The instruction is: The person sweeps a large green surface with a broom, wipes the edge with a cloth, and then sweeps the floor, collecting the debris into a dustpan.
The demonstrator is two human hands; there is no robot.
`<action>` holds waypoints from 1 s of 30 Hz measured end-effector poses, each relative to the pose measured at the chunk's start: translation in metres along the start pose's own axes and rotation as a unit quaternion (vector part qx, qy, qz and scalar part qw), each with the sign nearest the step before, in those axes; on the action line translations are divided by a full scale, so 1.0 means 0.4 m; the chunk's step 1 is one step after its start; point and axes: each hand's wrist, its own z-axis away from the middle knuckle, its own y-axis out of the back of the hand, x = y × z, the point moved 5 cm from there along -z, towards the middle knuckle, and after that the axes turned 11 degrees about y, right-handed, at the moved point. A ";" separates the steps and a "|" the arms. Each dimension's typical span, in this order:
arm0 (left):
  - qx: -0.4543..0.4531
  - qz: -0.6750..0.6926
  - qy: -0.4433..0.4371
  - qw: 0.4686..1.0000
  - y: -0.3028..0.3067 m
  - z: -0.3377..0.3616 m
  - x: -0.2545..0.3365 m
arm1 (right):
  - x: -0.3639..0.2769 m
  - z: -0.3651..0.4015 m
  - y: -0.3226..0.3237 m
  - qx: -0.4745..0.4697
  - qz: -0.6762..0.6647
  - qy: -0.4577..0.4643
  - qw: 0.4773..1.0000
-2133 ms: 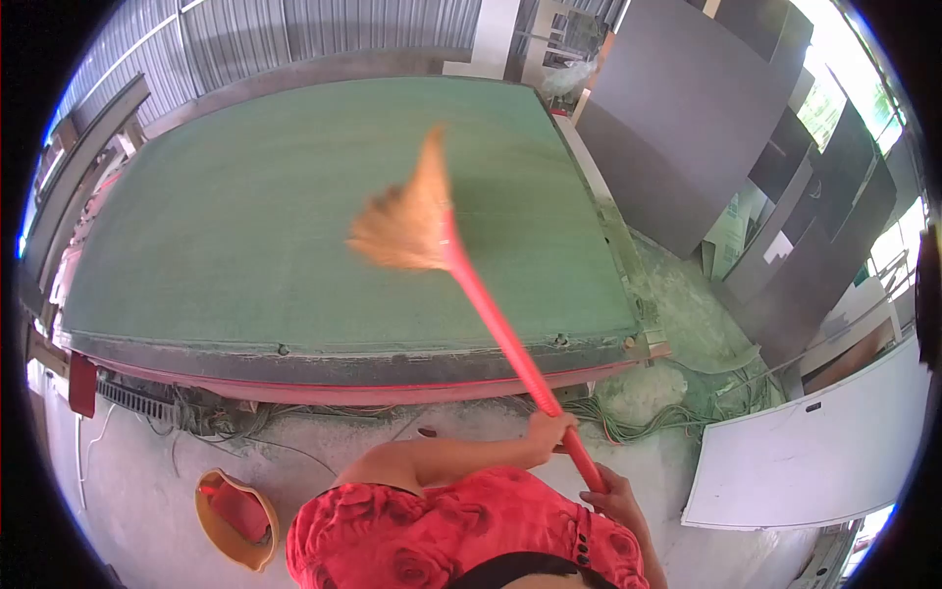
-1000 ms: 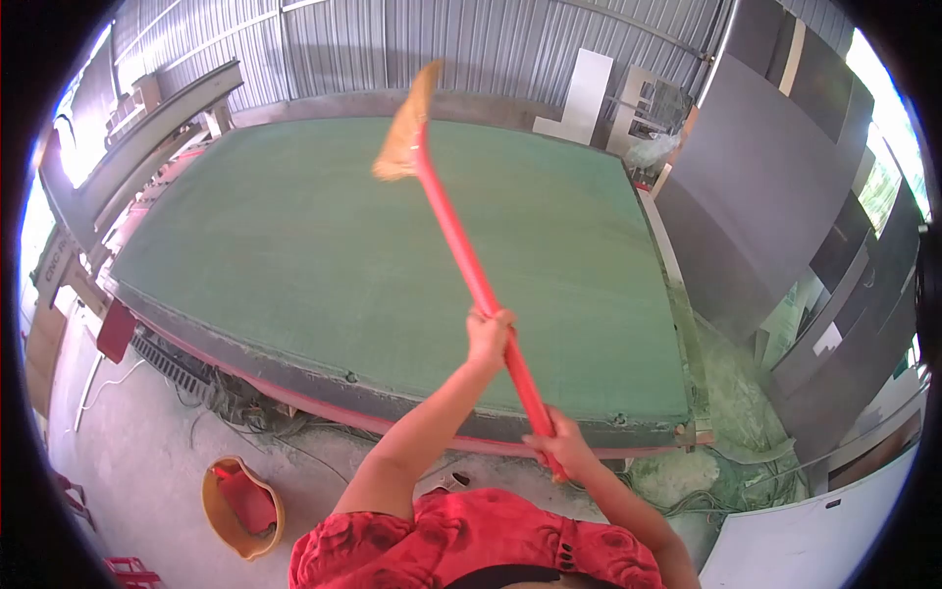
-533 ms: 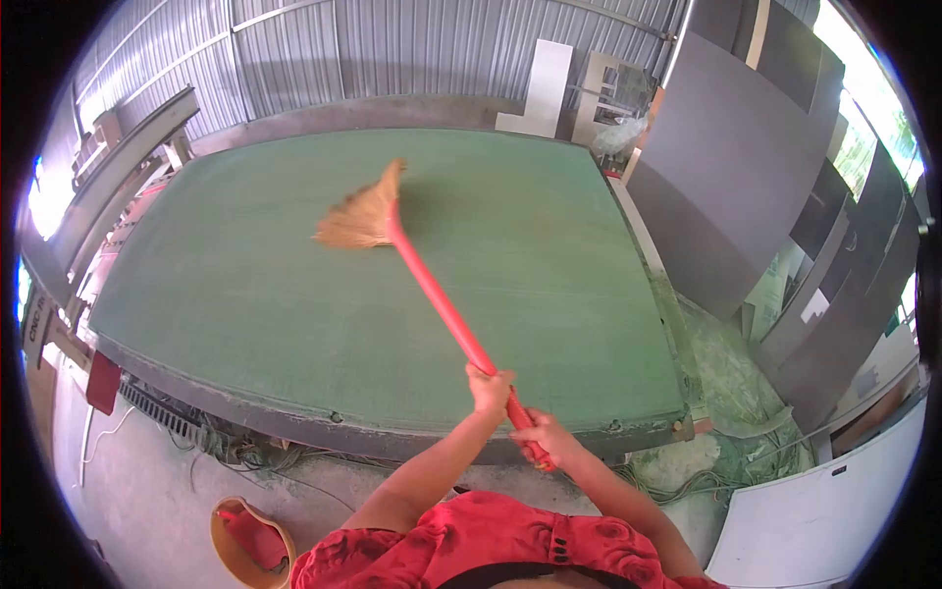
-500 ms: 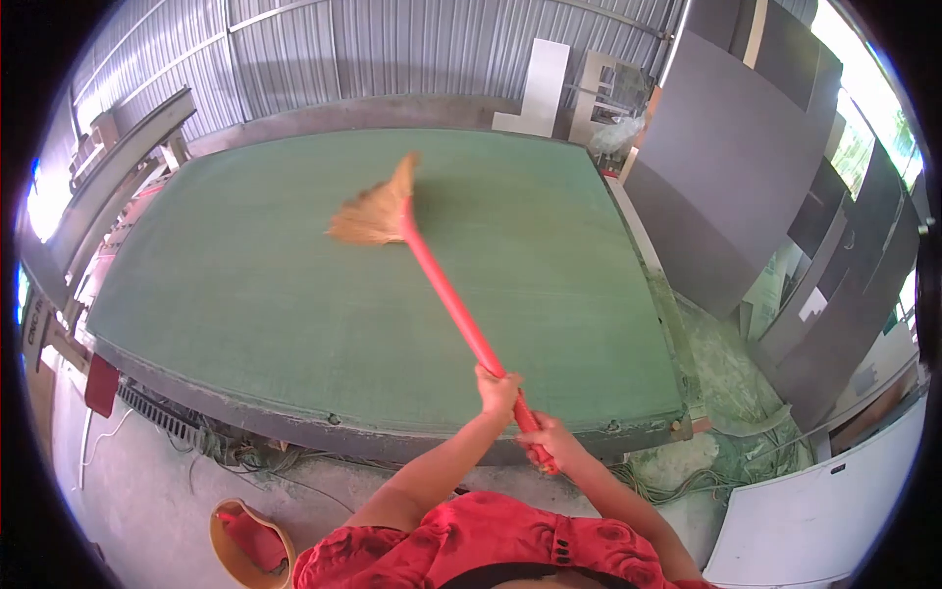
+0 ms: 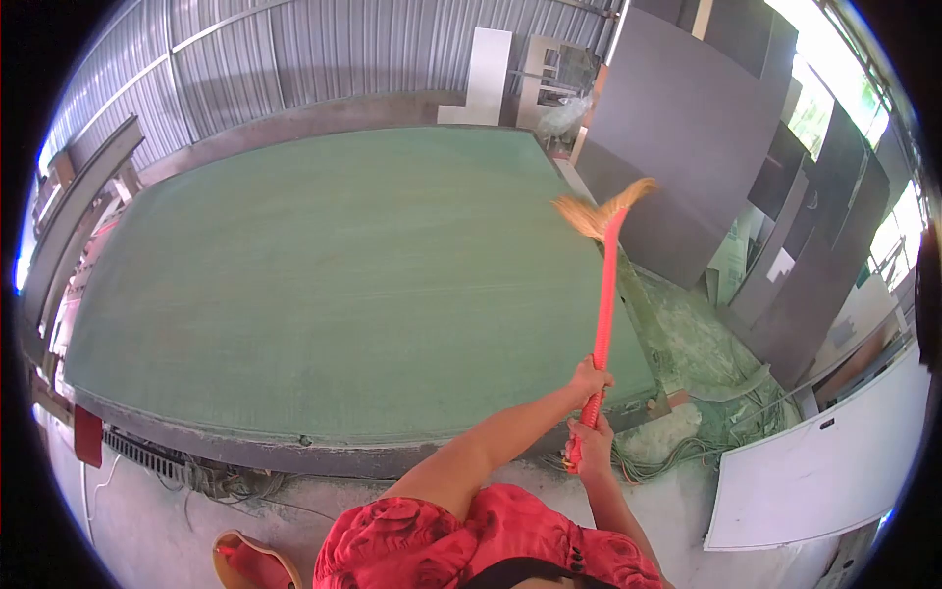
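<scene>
A broom (image 5: 606, 285) with a red handle and a fan of straw bristles reaches away from me over the right side of a large flat green table (image 5: 324, 285). My left hand (image 5: 589, 379) wraps round the handle partway up. Lower down, close to the handle's end, my right hand (image 5: 591, 447) grips it too. The bristles flare out at the table's right edge, overlapping the grey panel behind in this view. Faint pale streaks run across the green surface.
Large grey panels (image 5: 677, 137) lean along the right side. A white panel (image 5: 814, 481) lies at the lower right, near cables (image 5: 677, 454) on the floor. A metal beam (image 5: 83, 211) stands at the table's left. An orange-yellow bucket (image 5: 253, 563) sits at lower left.
The broom has swung from the middle of the green table to its right edge, both hands moving right with it. The view has turned slightly to the right.
</scene>
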 end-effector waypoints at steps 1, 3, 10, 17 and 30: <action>-0.023 -0.007 -0.004 1.000 -0.018 -0.001 -0.001 | 0.000 0.002 0.007 0.004 -0.001 0.000 1.000; -0.027 -0.013 -0.010 0.999 -0.040 0.005 -0.004 | -0.012 0.008 0.018 0.023 0.019 0.033 0.999; 0.004 -0.055 -0.127 0.990 -0.033 0.108 0.030 | -0.033 0.068 0.004 0.011 0.002 0.068 0.998; 0.041 0.099 -0.170 0.980 0.071 0.230 0.052 | -0.064 0.162 0.037 -0.170 0.094 -0.011 0.981; 0.246 0.275 -0.143 0.918 0.211 0.382 -0.122 | -0.043 0.255 0.081 -0.354 0.216 -0.116 0.902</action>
